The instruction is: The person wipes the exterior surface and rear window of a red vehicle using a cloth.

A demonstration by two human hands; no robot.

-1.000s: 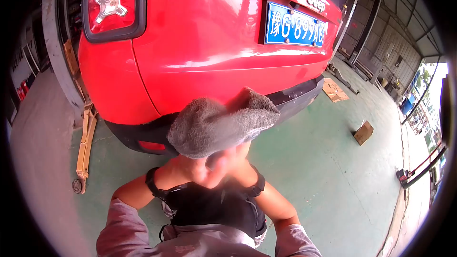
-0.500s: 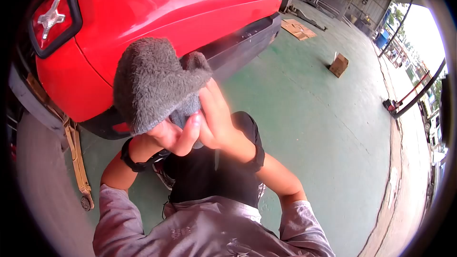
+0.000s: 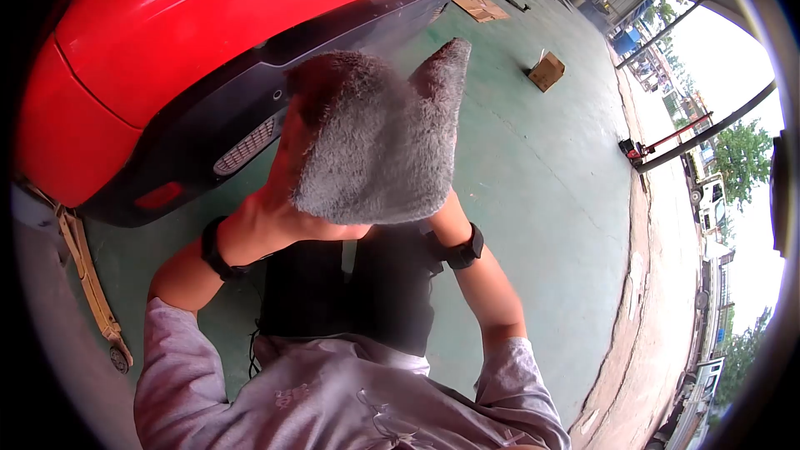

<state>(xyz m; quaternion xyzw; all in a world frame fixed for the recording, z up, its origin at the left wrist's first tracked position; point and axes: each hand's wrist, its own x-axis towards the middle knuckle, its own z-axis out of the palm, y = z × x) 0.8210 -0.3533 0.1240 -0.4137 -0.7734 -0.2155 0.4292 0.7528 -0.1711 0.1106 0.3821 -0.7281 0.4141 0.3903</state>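
Note:
A fluffy grey cloth (image 3: 379, 146) is held up in front of me, its two upper corners sticking up with a dip between them. My left hand (image 3: 292, 212) grips its left side, and part of the fingers is behind the fabric. On the right, my right hand (image 3: 448, 215) holds the cloth from behind, with its fingers mostly hidden. Beyond the cloth is the red car's rear bumper (image 3: 225, 29), with a dark lower trim (image 3: 196, 117) that carries an oval grille and a red reflector. Both hands appear apart from the car.
A yellowish jack arm with a wheel (image 3: 93, 287) stands on the green floor at the left. A cardboard box (image 3: 546, 72) and a flat piece of cardboard (image 3: 479, 3) lie farther off. A red-handled pallet jack (image 3: 637, 150) is by a post at the right.
The cloth has gone from bunched and folded over my hands to spread wider, and it has moved right. My hands have moved apart. The view has shifted, showing more of the lower bumper.

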